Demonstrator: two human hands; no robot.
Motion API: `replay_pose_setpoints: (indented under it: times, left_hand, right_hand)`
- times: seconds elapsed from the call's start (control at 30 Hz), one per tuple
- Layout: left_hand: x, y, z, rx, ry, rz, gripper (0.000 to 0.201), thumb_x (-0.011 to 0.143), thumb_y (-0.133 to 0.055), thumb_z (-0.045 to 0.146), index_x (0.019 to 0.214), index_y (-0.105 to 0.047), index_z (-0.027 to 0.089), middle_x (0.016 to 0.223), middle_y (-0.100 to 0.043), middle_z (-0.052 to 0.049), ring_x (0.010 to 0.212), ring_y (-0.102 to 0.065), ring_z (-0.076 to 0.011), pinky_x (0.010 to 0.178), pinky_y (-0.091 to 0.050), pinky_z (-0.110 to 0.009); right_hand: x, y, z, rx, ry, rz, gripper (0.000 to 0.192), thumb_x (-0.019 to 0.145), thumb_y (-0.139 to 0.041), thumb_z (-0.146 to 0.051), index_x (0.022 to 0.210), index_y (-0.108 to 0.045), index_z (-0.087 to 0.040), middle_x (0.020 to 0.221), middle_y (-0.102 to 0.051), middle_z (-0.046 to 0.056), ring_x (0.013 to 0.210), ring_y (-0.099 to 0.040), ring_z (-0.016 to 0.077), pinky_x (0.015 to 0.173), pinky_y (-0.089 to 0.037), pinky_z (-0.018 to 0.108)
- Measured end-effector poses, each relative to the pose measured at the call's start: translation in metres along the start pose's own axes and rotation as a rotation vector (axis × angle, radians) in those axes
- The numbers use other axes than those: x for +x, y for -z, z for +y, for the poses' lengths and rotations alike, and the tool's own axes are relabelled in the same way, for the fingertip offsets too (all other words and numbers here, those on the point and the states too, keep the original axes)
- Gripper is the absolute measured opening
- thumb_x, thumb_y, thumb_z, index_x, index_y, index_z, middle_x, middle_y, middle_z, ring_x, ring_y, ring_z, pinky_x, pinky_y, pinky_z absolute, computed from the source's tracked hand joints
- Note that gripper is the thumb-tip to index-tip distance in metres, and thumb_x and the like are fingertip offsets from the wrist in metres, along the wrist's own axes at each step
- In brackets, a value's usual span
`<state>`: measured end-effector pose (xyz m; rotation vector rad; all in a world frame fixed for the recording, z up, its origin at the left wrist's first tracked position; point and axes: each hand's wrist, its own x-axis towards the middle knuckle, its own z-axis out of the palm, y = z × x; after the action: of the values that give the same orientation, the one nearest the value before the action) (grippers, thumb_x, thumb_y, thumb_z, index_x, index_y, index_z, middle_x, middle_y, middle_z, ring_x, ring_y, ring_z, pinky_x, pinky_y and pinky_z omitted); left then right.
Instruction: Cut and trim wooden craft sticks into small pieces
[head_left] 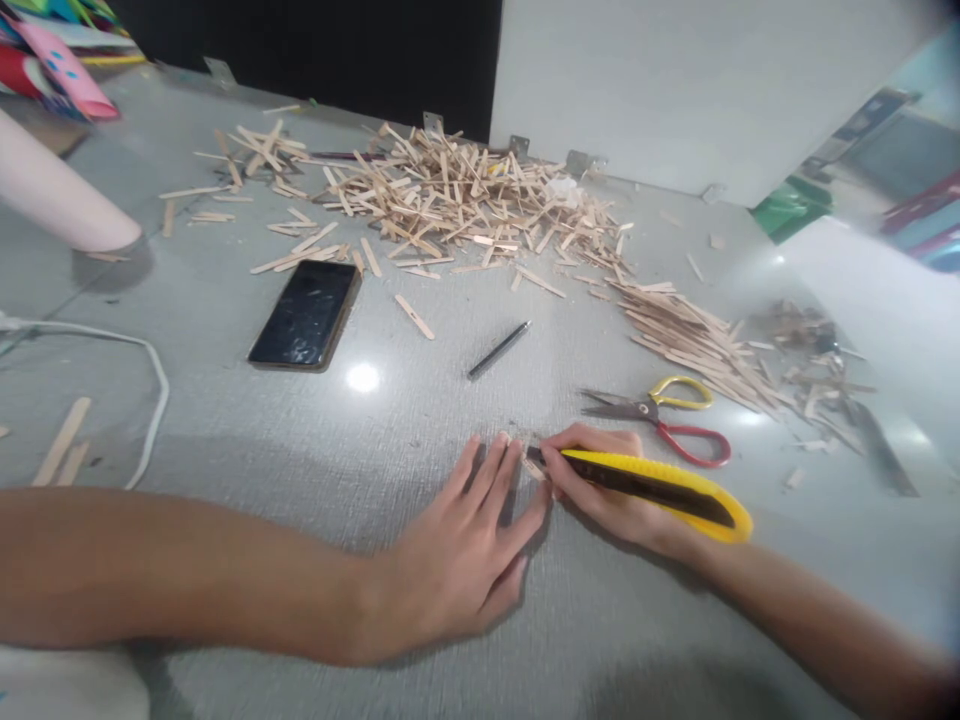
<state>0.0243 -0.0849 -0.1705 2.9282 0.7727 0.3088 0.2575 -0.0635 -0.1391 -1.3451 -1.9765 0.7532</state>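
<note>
My right hand (615,495) grips a yellow and black utility knife (660,485), its tip pointing left onto a small wooden stick piece (534,468) on the grey table (360,440). My left hand (461,555) lies flat with fingers spread, the fingertips pressing down beside that stick piece right at the knife's tip. Most of the stick piece is hidden by my fingers.
A large heap of wooden sticks (450,200) lies at the back, and a neater bundle (690,335) at the right. Scissors with yellow and red handles (664,415), a black pen (499,349), a phone (306,314), a white cable (150,400) and a pink tube (60,200) lie around.
</note>
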Motion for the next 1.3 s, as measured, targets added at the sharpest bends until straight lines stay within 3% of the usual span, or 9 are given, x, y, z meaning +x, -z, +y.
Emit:
replay_pose_setpoints:
  times: [0.13,0.33,0.47,0.6,0.7,1.3]
  left_hand:
    - [0.000,-0.001,-0.002,-0.004,-0.018,0.012,0.076,0.108,-0.050,0.055,0.164,-0.035,0.005,0.166,-0.036,-0.040,0.155,-0.036,-0.0577,0.119,-0.036,-0.070]
    - [0.002,0.004,-0.005,0.114,-0.077,0.022,0.087,0.108,-0.038,0.070,0.168,-0.029,0.008,0.154,-0.053,-0.039,0.149,-0.047,-0.0566,0.117,-0.027,-0.076]
    - [0.005,0.008,-0.011,0.167,-0.140,0.002,0.098,0.103,-0.040,0.079,0.165,-0.034,0.004,0.145,-0.062,-0.038,0.146,-0.051,-0.0559,0.120,-0.024,-0.072]
    - [0.008,0.012,-0.014,0.154,-0.196,-0.050,0.088,0.101,-0.051,0.076,0.162,-0.042,0.013,0.143,-0.067,-0.032,0.143,-0.056,-0.0525,0.120,-0.027,-0.067]
    - [0.008,0.013,-0.014,0.177,-0.178,-0.074,0.086,0.100,-0.056,0.074,0.160,-0.045,0.013,0.144,-0.066,-0.033,0.144,-0.054,-0.0546,0.119,-0.027,-0.068]
    - [0.009,0.016,-0.014,0.259,-0.197,-0.149,0.081,0.105,-0.042,0.073,0.164,-0.045,0.017,0.142,-0.068,-0.031,0.146,-0.052,-0.0550,0.117,-0.029,-0.070]
  right_hand:
    - [0.000,-0.002,0.002,0.007,0.071,-0.003,0.023,0.106,-0.060,-0.028,0.088,-0.073,-0.022,0.070,-0.073,0.000,0.058,-0.066,0.0154,0.058,-0.049,0.028]
    - [-0.002,-0.005,0.002,-0.001,0.108,-0.021,0.026,0.107,-0.056,-0.026,0.084,-0.066,-0.023,0.071,-0.068,0.001,0.058,-0.062,0.0154,0.056,-0.047,0.029]
    - [-0.005,-0.007,0.003,-0.020,0.117,-0.020,0.025,0.107,-0.055,-0.026,0.084,-0.063,-0.024,0.070,-0.064,0.000,0.057,-0.060,0.0151,0.056,-0.047,0.029]
    - [-0.007,-0.008,0.005,-0.049,0.121,-0.009,0.024,0.107,-0.054,-0.023,0.084,-0.061,-0.026,0.069,-0.062,-0.001,0.056,-0.059,0.0159,0.056,-0.049,0.030]
    - [-0.008,-0.009,0.006,-0.064,0.125,-0.014,0.024,0.107,-0.054,-0.023,0.084,-0.060,-0.026,0.069,-0.062,-0.001,0.055,-0.058,0.0165,0.056,-0.050,0.031]
    - [-0.008,-0.009,0.012,-0.039,0.217,0.018,0.026,0.105,-0.057,-0.016,0.080,-0.057,-0.024,0.064,-0.056,-0.004,0.051,-0.053,0.0117,0.051,-0.041,0.027]
